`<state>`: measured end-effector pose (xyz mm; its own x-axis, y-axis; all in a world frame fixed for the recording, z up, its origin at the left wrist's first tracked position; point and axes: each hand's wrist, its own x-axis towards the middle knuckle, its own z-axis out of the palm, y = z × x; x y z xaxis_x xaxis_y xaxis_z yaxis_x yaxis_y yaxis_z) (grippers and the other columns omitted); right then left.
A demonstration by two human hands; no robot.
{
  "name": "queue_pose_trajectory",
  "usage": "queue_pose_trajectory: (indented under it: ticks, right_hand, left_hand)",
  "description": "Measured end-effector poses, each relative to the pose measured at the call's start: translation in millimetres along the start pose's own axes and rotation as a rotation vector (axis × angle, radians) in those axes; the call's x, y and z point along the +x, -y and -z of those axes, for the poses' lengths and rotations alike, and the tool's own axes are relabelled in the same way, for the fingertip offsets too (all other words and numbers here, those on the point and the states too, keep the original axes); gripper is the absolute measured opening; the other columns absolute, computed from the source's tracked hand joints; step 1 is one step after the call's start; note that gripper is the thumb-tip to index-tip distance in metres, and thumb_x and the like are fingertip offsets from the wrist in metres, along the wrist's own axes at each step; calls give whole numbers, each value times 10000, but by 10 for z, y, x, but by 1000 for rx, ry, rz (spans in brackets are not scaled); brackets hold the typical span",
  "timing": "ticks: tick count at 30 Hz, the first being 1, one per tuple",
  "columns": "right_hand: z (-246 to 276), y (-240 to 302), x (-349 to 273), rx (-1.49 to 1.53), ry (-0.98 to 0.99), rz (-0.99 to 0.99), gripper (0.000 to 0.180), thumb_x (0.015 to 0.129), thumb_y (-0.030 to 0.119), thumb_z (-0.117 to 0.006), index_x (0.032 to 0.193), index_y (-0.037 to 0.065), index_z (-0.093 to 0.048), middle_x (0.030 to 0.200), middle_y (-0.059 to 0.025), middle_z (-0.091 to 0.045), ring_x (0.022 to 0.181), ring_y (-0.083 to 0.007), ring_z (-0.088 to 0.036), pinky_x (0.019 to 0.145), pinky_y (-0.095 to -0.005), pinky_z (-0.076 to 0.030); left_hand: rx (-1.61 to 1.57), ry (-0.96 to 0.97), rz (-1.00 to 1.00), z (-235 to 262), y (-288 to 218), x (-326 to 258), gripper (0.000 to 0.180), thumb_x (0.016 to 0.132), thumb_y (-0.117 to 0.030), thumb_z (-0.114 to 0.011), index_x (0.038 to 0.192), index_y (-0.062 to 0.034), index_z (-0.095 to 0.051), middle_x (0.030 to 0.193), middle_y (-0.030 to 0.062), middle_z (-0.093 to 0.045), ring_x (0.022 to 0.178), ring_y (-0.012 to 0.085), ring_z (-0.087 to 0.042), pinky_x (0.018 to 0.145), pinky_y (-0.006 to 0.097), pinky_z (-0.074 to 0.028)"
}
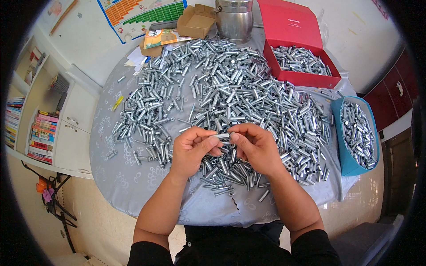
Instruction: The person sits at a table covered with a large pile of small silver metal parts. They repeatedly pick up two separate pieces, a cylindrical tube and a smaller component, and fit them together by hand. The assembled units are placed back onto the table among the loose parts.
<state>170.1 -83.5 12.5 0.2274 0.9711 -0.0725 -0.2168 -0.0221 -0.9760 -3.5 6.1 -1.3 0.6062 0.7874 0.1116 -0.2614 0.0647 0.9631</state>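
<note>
Holding a small metal sleeve (222, 136) between them, both hands sit just above the near edge of a wide heap of metal pieces (222, 88) that covers most of the desk (133, 177).

Going from left to right: a yellow bit (117, 103) lies alone by the left fringe of the heap. The left hand (191, 150) has its thumb and forefinger pinched on one end of the sleeve. The right hand (256, 146) has its grip clenched on the other end, so the sleeve hangs level over the pile. Further right a red box (306, 79) holds more pieces, and a blue tub (344, 150), also filled, stands at the desk's right edge.

The likeliest slip is the sleeve dropping from so light a pinch; it would vanish among look-alikes below (hardly findable again). The wrists hover close to loose pieces near the front rim, so a brush could roll some off onto the floor. The blue tub appears to overhang the edge, and a nudge might tip it.
</note>
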Motion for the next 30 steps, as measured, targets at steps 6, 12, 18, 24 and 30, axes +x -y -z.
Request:
queue_pose_trajectory:
  ticks: [6,12,18,24,30]
  right_hand:
    - [26,-106,54,-254,-102,342,264,822,26,-686,1082,35,-647,959,-51,-619,609,-52,-529,528,-196,-433]
    - [-46,-15,5,-366,-48,410,282,783,-9,-690,1057,50,-663,977,-58,-613,591,-70,-530,527,-207,-438]
    - [-18,-32,-11,-383,-105,326,251,773,-3,-697,1017,41,-659,917,-52,-613,580,-77,-542,520,-217,-436]
    - [-43,-11,-18,-404,-161,327,169,787,9,-694,954,24,-672,796,-43,-608,577,-87,-544,520,-230,-438]
    - [-18,-30,3,-466,-153,398,105,816,8,-675,921,17,-676,786,-46,-606,592,-93,-544,532,-237,-432]
  left_hand:
    - [19,-73,25,25,-10,16,133,910,-110,-618,967,11,-624,781,119,-679,599,145,-640,564,250,-543]
    - [17,-33,31,22,-3,-1,114,905,-91,-622,963,6,-628,773,107,-676,592,133,-628,558,233,-523]
    - [47,-57,13,37,7,3,114,900,-84,-627,971,5,-630,771,90,-670,591,122,-610,554,228,-502]
    - [8,-79,-20,71,31,37,136,889,-71,-634,1002,6,-632,802,93,-673,602,121,-608,566,233,-500]
    - [0,-35,-2,54,28,36,152,870,-46,-645,1013,4,-631,833,103,-683,605,125,-613,571,240,-509]
